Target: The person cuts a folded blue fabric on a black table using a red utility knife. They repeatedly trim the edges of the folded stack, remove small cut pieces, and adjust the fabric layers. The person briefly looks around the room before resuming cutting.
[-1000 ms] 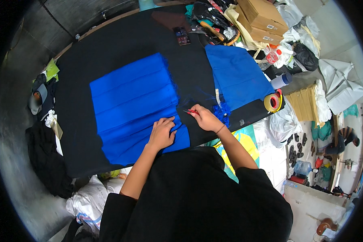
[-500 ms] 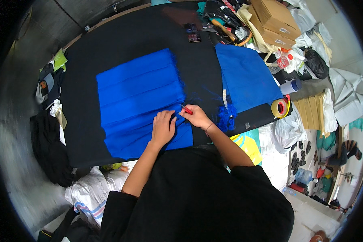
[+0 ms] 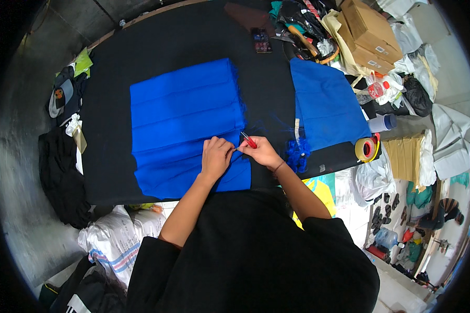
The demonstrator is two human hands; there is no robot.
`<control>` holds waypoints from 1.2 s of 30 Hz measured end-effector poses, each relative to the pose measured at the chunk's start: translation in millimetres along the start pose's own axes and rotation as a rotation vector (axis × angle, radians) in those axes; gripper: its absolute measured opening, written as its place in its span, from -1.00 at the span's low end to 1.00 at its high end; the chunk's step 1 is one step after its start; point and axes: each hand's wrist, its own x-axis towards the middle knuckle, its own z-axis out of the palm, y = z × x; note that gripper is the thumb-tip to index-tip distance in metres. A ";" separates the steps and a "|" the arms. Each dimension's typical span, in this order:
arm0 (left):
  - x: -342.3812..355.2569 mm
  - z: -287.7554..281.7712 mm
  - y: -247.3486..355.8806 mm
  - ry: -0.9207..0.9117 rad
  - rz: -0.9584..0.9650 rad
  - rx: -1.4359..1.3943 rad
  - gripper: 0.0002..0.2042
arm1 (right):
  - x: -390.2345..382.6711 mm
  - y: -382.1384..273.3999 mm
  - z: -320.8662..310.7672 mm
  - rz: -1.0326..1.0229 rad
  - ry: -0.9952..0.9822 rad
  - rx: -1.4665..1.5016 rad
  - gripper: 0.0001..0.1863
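On blue cloth (image 3: 185, 109) | left hand (image 3: 218, 155): pinched | right hand (image 3: 261, 153): clasping red tool (image 3: 250, 141)

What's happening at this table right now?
A person is working on a bright blue, creased cloth with a frayed right edge, spread on a black-covered table. The left hand rests on it; the right hand holds a small red-handled tool with a thin tip. Their fingertips meet near the cloth's right edge. A duller blue cloth piece lies to the right.
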 end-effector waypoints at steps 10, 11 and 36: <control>-5.1 2.8 -6.9 0.008 0.121 -0.040 -0.86 | -7.8 -37.2 -25.1 0.029 -0.101 -0.444 -0.37; -4.3 4.3 -6.7 0.013 0.103 -0.044 -0.85 | -7.3 -36.6 -25.1 0.039 -0.099 -0.442 -0.36; -9.8 -3.5 -2.9 0.013 0.045 -0.071 -0.87 | 1.9 -44.7 -25.2 0.130 -0.156 -0.472 -0.31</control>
